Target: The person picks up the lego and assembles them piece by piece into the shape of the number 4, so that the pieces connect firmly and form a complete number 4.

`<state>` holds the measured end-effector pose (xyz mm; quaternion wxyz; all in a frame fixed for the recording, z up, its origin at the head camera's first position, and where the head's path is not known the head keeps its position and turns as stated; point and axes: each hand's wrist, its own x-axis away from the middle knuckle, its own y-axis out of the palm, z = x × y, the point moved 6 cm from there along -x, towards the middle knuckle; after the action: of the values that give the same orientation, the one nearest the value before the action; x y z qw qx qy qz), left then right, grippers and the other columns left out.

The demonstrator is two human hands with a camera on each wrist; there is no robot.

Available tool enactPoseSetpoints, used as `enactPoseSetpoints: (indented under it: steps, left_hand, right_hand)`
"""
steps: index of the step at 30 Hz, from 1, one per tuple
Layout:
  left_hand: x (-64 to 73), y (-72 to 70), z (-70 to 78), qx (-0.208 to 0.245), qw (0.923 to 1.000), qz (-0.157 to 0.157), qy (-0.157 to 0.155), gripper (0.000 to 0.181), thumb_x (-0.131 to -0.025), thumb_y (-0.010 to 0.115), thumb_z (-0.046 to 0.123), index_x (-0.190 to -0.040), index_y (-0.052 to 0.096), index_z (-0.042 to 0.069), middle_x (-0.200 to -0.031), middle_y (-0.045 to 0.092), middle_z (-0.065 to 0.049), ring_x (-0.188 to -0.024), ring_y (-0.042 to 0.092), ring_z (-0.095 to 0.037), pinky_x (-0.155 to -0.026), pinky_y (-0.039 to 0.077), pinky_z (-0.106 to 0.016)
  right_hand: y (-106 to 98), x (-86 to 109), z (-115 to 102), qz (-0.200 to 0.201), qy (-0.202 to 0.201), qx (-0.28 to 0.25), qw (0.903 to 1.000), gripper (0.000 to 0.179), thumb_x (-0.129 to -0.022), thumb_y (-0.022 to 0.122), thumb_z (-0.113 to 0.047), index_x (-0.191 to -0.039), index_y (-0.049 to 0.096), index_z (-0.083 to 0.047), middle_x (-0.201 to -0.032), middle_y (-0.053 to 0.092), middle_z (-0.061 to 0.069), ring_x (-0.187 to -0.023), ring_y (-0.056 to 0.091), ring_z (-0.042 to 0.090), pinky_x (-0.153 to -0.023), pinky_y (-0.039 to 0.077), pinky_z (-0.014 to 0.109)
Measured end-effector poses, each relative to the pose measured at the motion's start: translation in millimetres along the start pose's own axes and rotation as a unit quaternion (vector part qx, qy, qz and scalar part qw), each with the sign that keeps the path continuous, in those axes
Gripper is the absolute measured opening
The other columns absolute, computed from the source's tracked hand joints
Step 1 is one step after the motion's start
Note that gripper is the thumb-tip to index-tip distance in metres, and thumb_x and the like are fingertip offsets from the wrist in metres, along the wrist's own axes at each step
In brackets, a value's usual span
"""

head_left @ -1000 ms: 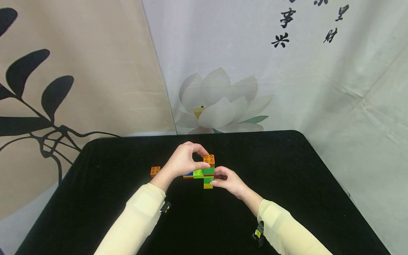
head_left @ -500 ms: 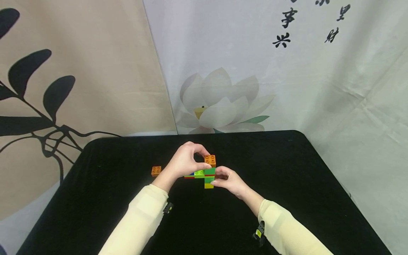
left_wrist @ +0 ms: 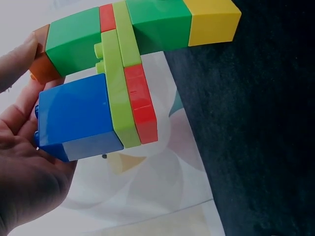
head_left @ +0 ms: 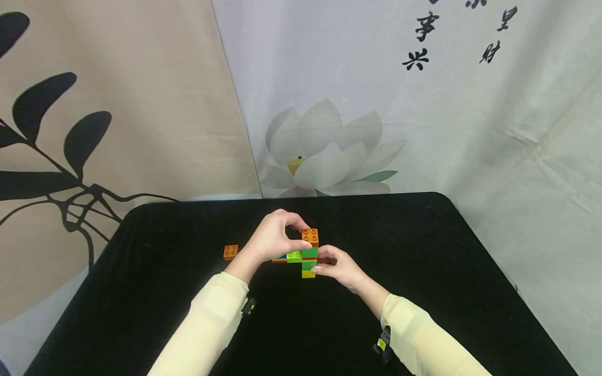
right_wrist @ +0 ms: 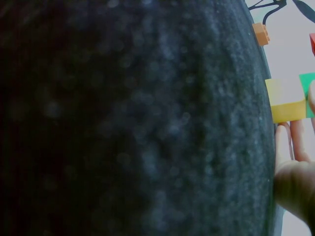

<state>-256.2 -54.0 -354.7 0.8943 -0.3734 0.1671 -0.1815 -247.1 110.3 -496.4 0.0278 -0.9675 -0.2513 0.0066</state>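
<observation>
At mid-table in the head view, my left hand pinches the orange brick topping a stack of toy building bricks. Below it come a green brick, thin red and lime layers, another green brick and a yellow brick at the bottom. A lime plate juts sideways toward the left, carrying a blue brick above and a red piece beneath. My right hand grips the stack's lower green brick from the right. Its far fingers are partly hidden behind the stack.
A loose orange brick lies on the black-covered table, just left of my left wrist. Behind the table's far edge hangs a cloth backdrop printed with a flower and dark leaves.
</observation>
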Motion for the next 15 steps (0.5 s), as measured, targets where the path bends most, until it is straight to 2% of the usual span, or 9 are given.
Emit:
enactPoseSetpoints:
  steps: [6,15]
  left_hand:
    - [0.7,-0.1,1.3,-0.008,1.0000,-0.003,0.002,0.027,-0.077,0.087,0.026,-0.098,0.075,0.016,-0.096,0.067,0.005,-0.096,0.053,-0.018,-0.086,0.048,-0.040]
    - [1.7,0.3,-1.8,-0.011,0.9998,-0.003,0.015,0.029,-0.079,0.086,0.027,-0.102,0.074,0.015,-0.099,0.069,0.004,-0.098,0.055,-0.017,-0.089,0.047,-0.041]
  right_hand:
    - [-1.3,0.8,2.4,0.002,-0.001,0.004,1.0000,0.036,-0.093,0.069,-0.005,-0.125,0.056,0.003,-0.122,0.063,0.016,-0.114,0.060,0.030,-0.095,0.052,0.039]
    - [-0.6,0.9,0.5,0.000,0.000,0.002,1.0000,0.035,-0.094,0.067,-0.005,-0.126,0.056,0.002,-0.123,0.063,0.015,-0.115,0.059,0.030,-0.095,0.051,0.040]
